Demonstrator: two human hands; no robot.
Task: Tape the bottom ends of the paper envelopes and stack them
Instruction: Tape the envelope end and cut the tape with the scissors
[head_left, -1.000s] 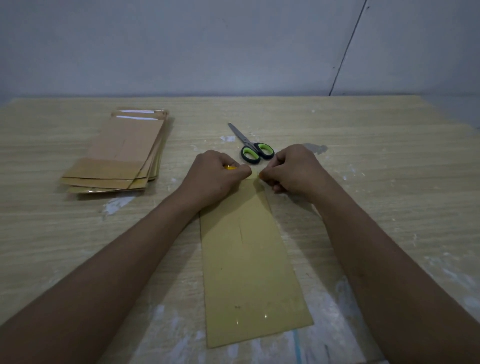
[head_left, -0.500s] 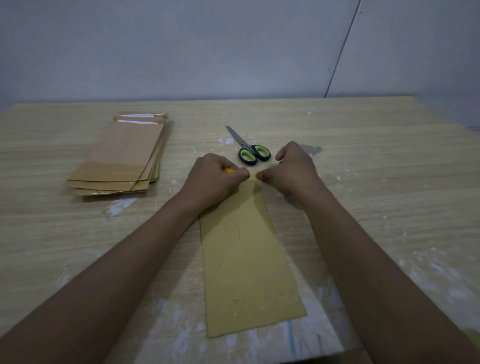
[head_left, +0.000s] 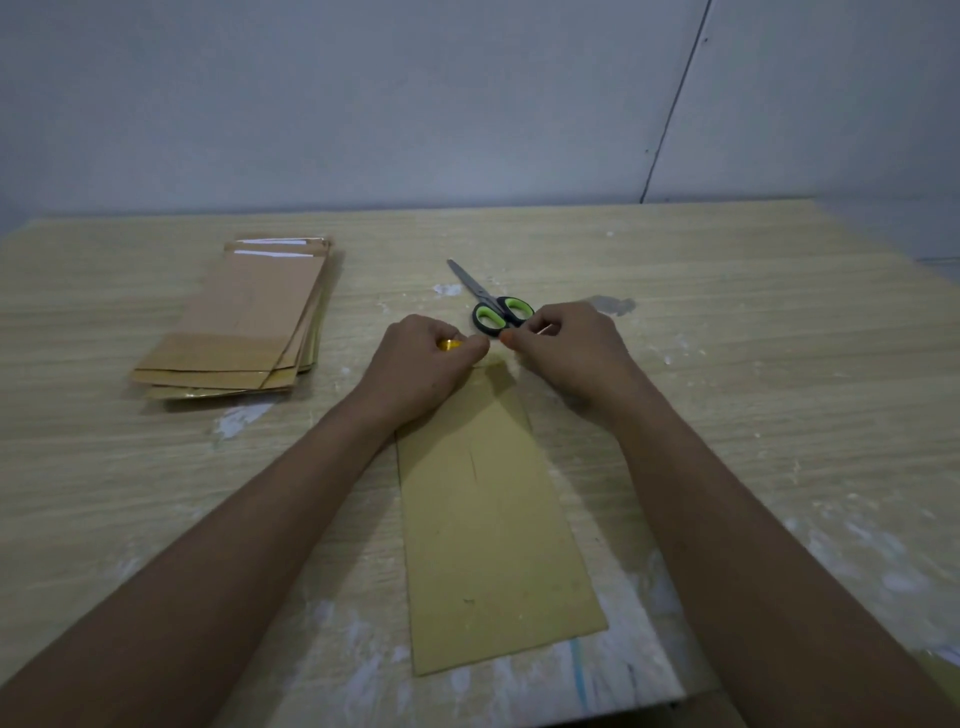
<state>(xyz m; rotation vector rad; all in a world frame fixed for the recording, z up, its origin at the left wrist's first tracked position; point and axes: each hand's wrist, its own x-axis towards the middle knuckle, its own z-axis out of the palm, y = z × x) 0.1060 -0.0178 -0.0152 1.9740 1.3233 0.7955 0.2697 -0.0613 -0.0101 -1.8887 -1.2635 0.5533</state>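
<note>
Two hands meet at the far end of one flat envelope (head_left: 488, 519) on the counter (head_left: 753, 364). Well off to the left of the left hand (head_left: 423, 364) sits a stack of finished envelopes (head_left: 244, 322); several layered edges show, though the exact count cannot be told. The left hand is curled around a small yellow tape roll (head_left: 450, 344), only a sliver of which shows between the fingers. Just right of it, nearly touching, the right hand (head_left: 566, 348) is closed in a pinch, apparently on the free end of the tape, though the clear strip itself is too faint to make out. Just beyond the gap between the hands lies one pair of scissors (head_left: 493, 306), its green handles almost against the right hand. Judging from this, the tape is being drawn out over the envelope's end. The likely trouble: a thin strip could fold onto itself or land crooked if pulled unevenly, and with both hands busy nothing pins the envelope, so it could slide or lift with the sticky strip. Reaching for the scissors could slacken the strip.
</note>
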